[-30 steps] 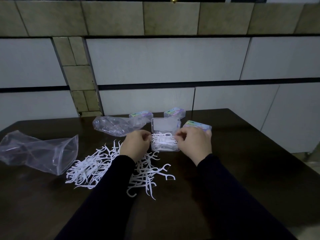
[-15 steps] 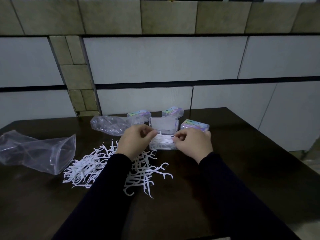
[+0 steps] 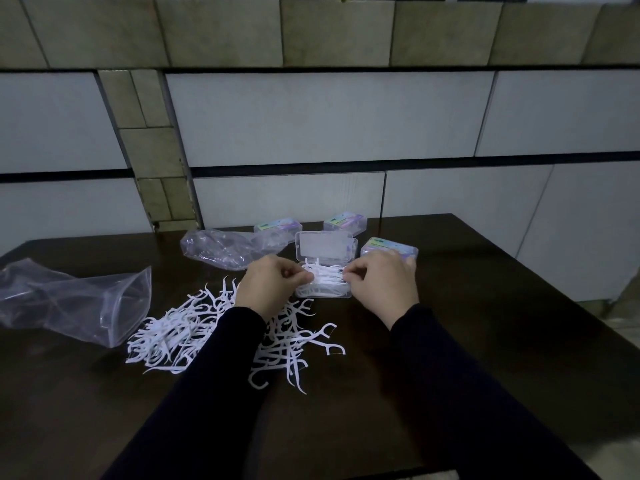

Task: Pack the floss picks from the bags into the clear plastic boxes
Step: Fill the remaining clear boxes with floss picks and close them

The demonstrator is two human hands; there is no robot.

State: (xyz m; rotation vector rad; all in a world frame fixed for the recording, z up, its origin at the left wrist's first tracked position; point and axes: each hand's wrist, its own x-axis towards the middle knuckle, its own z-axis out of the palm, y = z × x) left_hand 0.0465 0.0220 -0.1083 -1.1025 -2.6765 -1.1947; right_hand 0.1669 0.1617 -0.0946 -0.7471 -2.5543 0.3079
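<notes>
An open clear plastic box (image 3: 325, 249) stands mid-table with its lid raised toward the wall and white floss picks (image 3: 325, 275) heaped in its base. My left hand (image 3: 269, 289) and my right hand (image 3: 382, 285) sit at either side of the base, fingertips curled and pinching the picks in the box. A loose pile of white floss picks (image 3: 194, 330) lies on the dark table in front of the box, partly hidden under my left sleeve. Two clear plastic bags, one (image 3: 69, 299) at the left and one (image 3: 221, 249) behind my left hand, lie crumpled.
Three shut boxes with coloured labels stand behind and beside the open one: at the back left (image 3: 277, 226), at the back (image 3: 345, 221) and at the right (image 3: 389, 249). The dark table (image 3: 485, 341) ends at a tiled wall; its right edge drops off.
Both hands stay at the open box, fingers shifting slightly on the picks. The view has tilted a little; nothing else has moved.
</notes>
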